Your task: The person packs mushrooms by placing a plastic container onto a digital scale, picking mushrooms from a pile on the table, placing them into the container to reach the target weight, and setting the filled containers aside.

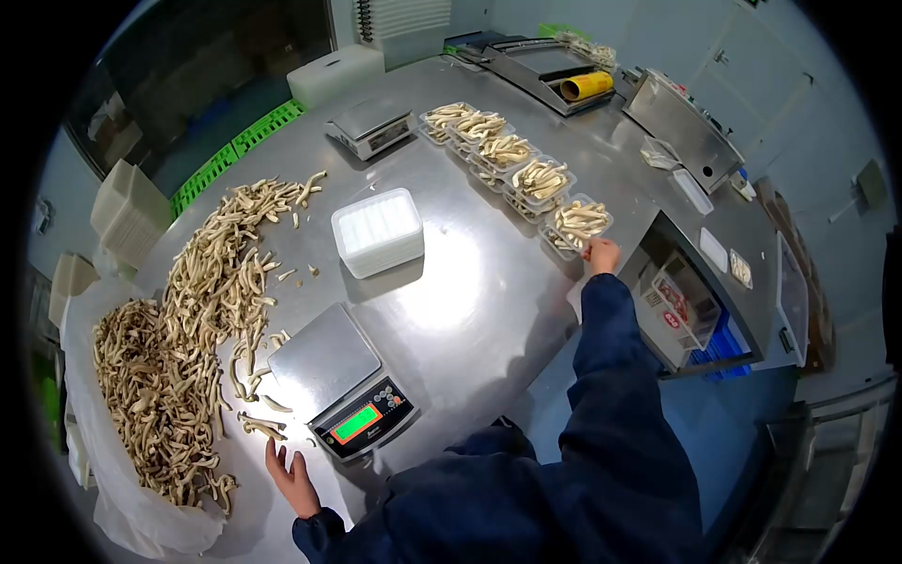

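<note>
My right hand [602, 255] reaches out to the right, fingers closed at the near edge of a clear plastic tray filled with pale mushrooms [580, 220]. That tray sits at the near end of a row of similar stacked trays [539, 180]. Over the table at the lower left, my left hand [293, 477] has its fingers apart and holds nothing. Just beyond its fingertips lie a few loose mushrooms [261, 426]. Beside it stands a digital scale [329, 362] with a bare steel plate and a lit green display.
A big mushroom heap [160, 395] spills from a white plastic bag [117, 470] on the left. A stack of empty trays [378, 233] stands mid-table, with a second scale [371, 127] behind. At right, a table opening [700, 291] shows crates below; a wrapping machine [540, 70] is farther back.
</note>
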`<state>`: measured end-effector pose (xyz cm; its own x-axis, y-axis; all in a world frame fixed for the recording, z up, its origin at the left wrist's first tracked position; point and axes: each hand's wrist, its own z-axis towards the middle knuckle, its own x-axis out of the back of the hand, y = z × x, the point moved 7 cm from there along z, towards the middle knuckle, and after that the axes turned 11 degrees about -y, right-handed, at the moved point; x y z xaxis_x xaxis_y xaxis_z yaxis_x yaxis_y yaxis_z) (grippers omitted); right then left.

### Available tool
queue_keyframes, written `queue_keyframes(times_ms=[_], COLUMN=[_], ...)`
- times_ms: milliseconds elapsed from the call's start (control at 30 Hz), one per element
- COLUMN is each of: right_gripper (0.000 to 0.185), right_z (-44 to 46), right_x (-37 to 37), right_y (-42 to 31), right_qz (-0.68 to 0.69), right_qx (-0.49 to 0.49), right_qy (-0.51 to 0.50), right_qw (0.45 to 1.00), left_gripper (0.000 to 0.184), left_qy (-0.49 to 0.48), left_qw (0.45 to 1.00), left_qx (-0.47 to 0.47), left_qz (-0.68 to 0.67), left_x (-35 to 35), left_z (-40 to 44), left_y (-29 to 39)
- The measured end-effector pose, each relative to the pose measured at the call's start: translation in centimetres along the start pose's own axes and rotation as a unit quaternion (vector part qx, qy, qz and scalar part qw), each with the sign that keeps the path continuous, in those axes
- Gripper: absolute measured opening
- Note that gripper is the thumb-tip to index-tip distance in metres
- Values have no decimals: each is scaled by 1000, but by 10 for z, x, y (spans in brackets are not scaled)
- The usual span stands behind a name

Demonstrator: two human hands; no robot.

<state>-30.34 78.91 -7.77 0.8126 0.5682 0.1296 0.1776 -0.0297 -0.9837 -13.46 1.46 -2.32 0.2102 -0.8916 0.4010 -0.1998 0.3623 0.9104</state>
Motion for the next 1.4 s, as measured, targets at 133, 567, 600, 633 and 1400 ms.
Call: queue_keyframes(times_ms=[133,567,600,633,1400], right_gripper=[9,17,17,18,13], right_z=[17,-143,-174,-200,-266], right_x=[-16,-161,-194,-223,-357], right_y=[24,-137,-149,-158,-139], right_qz=[64,-159,-172,-181,-468], right_qx=[-40,382,415,450,628], right_qy=[14,-171,-236,-300,-472], right_qw=[997,894,861,821,404], left_gripper=[56,57,57,57,54], left_qy=[14,39,46,61,209], left_qw=[1000,999,998,997,974], left_qx=[3,-5,-11,-23,36], left_qz=[4,-31,-30,-34,-72], left_x=[6,11,13,15,77], left_z=[-2,-2,-4,-6,-66], left_y=[-1,10,14,18,-24])
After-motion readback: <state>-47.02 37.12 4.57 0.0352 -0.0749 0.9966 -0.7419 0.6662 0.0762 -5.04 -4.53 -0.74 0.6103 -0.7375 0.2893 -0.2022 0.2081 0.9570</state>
